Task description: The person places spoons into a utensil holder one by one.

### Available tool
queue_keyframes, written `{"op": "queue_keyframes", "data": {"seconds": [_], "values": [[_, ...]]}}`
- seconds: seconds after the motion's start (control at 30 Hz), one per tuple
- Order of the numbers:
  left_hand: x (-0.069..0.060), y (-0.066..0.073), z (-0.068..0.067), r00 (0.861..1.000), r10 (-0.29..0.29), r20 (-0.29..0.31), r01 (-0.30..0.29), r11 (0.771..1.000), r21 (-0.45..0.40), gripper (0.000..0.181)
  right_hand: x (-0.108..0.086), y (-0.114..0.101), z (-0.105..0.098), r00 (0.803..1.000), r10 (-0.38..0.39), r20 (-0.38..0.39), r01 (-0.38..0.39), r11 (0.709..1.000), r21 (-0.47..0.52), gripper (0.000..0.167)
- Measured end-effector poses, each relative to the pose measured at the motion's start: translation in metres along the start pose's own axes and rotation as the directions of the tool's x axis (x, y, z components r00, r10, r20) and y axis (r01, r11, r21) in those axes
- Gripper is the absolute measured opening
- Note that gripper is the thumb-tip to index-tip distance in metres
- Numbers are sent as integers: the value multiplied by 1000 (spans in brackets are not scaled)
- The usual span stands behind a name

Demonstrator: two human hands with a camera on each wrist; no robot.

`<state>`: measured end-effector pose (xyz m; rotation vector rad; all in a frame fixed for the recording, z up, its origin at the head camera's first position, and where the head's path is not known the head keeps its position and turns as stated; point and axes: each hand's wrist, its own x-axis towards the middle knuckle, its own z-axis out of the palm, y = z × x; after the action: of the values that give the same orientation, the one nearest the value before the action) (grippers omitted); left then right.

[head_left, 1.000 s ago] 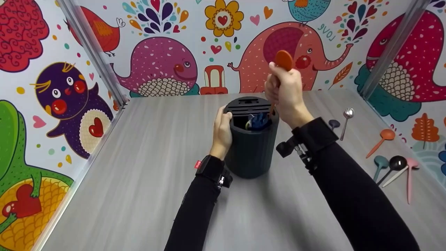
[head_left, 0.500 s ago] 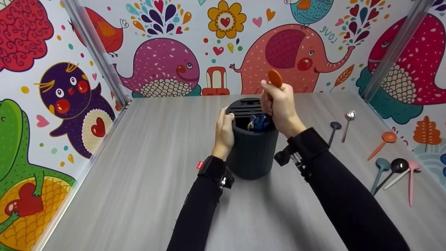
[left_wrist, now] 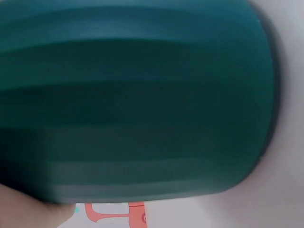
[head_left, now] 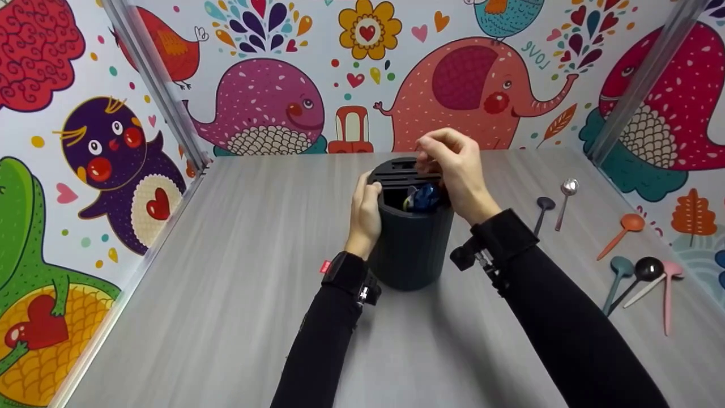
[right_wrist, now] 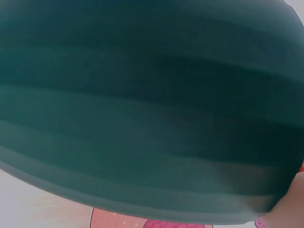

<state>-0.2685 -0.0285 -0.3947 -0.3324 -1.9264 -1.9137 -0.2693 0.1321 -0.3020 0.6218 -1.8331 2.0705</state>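
Observation:
A dark green ribbed utensil holder [head_left: 408, 243] stands in the middle of the table, its slotted section at the back and a larger opening in front. My left hand [head_left: 365, 212] grips its left side, thumb at the rim. Over the right rim is my right hand [head_left: 456, 173], fingers loosely bent with a gap below the thumb; I see nothing held between them. Inside the opening sits a shiny blue thing [head_left: 426, 197], its kind unclear. An orange-red sliver [right_wrist: 302, 167] shows beside my hand in the right wrist view. The holder's wall fills most of both wrist views.
On the right lie a silver spoon [head_left: 568, 190], a dark blue spoon [head_left: 545, 205], an orange spoon [head_left: 631, 223], a teal ladle [head_left: 622, 267], a black ladle [head_left: 649, 268], a white handle [head_left: 643, 292] and a pink ladle [head_left: 669, 294]. Printed walls enclose the table.
The orange-handled utensil in my right hand went down into the holder, and its rounded end is out of sight. My right fingers have loosened. My left hand keeps its grip.

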Motion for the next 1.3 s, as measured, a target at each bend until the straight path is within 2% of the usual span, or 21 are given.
{"op": "queue_keyframes", "data": {"seconds": [0.13, 0.4, 0.57, 0.67, 0.87, 1.3], "values": [[-1, 1, 0, 1000, -7, 3, 7, 1000, -6, 52, 1, 0, -4, 1000, -12, -7, 12, 1000, -22, 22], [-1, 1, 1, 1000, -5, 1, 5, 1000, -1, 51, 1, -3, -14, 996, -83, -44, 81, 996, -44, 26], [0, -1, 1, 1000, -9, 0, 9, 1000, -2, 52, 2, -4, -19, 992, -97, -79, 97, 995, -7, 22], [1, -1, 1, 1000, -9, 2, 9, 1000, -2, 52, 2, -4, -25, 990, -92, -108, 93, 996, 7, 19], [0, 0, 0, 1000, -9, -2, 9, 1000, 16, 53, 1, -2, -40, 986, -87, -145, 85, 996, -24, 17], [0, -1, -1, 1000, -2, -12, 3, 999, 44, 53, 0, -1, -84, 979, -22, -204, -3, 993, -119, 13]]}}
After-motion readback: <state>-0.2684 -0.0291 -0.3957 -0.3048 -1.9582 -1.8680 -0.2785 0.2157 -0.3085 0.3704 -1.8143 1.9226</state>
